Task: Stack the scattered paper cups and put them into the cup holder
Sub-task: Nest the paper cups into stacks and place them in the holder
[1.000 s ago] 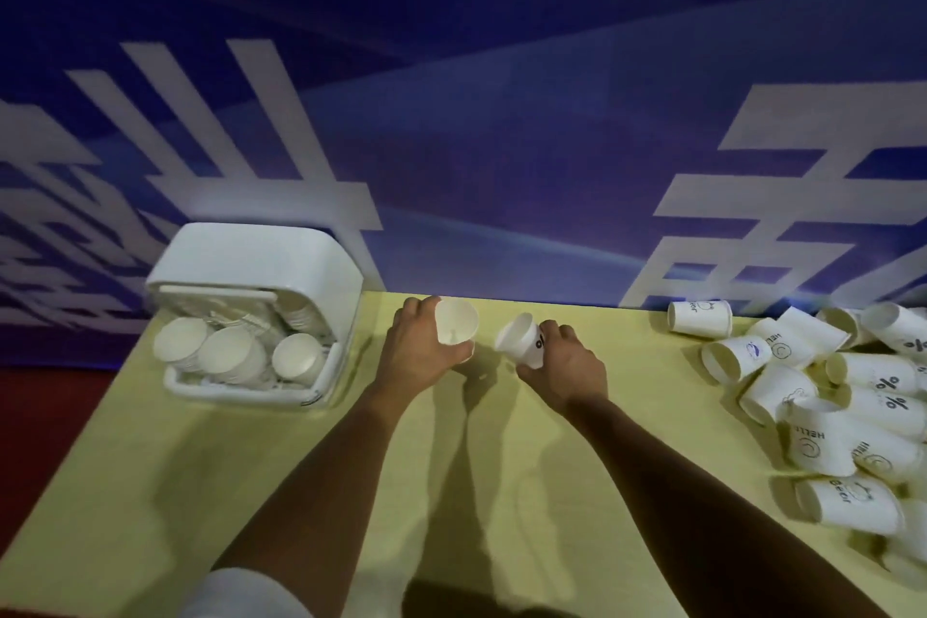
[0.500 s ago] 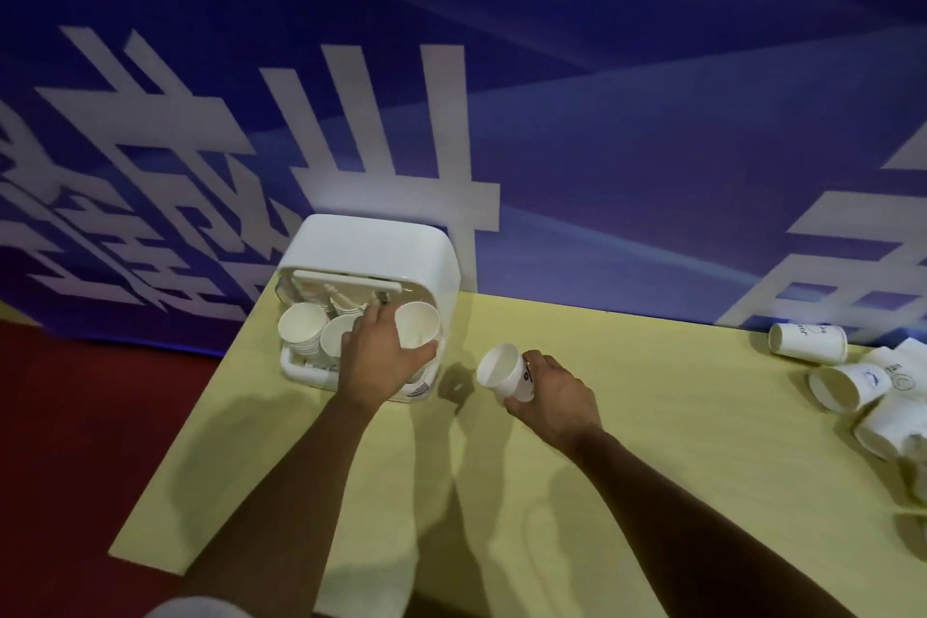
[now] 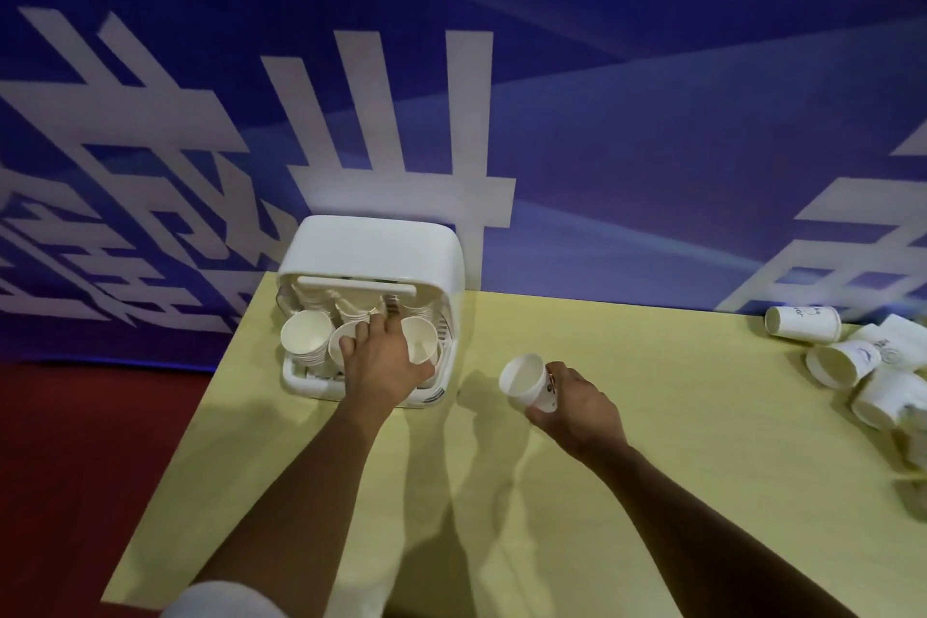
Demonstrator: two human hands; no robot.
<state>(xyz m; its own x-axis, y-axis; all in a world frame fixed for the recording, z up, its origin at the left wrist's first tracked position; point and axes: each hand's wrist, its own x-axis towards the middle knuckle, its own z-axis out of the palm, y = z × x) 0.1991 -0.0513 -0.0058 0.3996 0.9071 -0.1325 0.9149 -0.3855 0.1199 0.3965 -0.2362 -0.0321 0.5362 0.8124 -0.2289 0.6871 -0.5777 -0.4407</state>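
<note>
Hands both busy. Left hand (image 3: 383,361) is right in the mouth of the white cup holder (image 3: 371,251), fingers and thumb curled round a paper cup (image 3: 419,341) that sits in the slot on its thumb side, mouth facing us. Nested stacks (image 3: 307,339) fill the slots on its other side. Right hand (image 3: 577,409) hovers above the yellow bench (image 3: 652,492), wrapped round a second cup (image 3: 525,379) near its base. That cup is tilted, its long axis slanting so the open mouth points up and toward the holder, which lies near, off to this hand's left and a little beyond it. I'd guess this one goes in next. Loose cups (image 3: 802,324) lie well off to its right.
</note>
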